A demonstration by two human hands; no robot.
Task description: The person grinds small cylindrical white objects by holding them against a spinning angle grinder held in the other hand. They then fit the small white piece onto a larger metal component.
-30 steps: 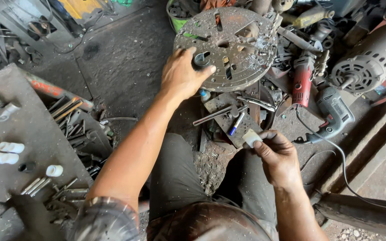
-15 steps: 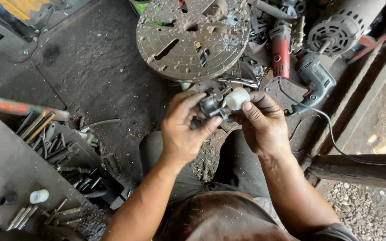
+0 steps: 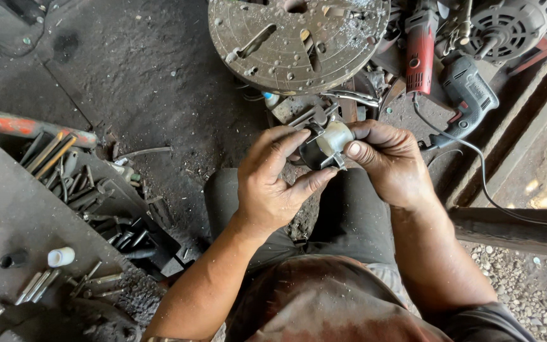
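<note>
At about nine o'clock from the hands, a grey metal slab [image 3: 14, 209] carries small white cylinders [image 3: 61, 256] and a few loose steel pins [image 3: 36, 285]. Just right of it, a heap of dark rods and bits [image 3: 90, 190] lies beside an orange-painted bar [image 3: 26, 126] that runs off toward ten o'clock.

The left hand [image 3: 270, 183] is curled, thumb and fingers closed on a dark metal ring-shaped part [image 3: 311, 152], which it holds over the knees, near the centre of the view. Pressed against that part at three o'clock is a small pale cylindrical piece [image 3: 335, 137], pinched between the thumb and fingers of the right hand [image 3: 390, 161], which is closed on it. The two pieces touch; how they fit together is hidden by the fingers.

At twelve o'clock, close above the hands, a big round slotted steel plate [image 3: 295, 38] strewn with metal chips stands on the dirty floor [image 3: 147, 76]. Scrap brackets and a curved strip [image 3: 349, 98] crowd the gap between plate and hands. At one o'clock lies a red angle grinder [image 3: 420, 50], then a grey power drill [image 3: 470, 95] whose cable [image 3: 482, 183] trails toward four o'clock over a dark beam [image 3: 514, 228]. A grey electric motor [image 3: 508, 28] sits at two o'clock, in the far corner.
</note>
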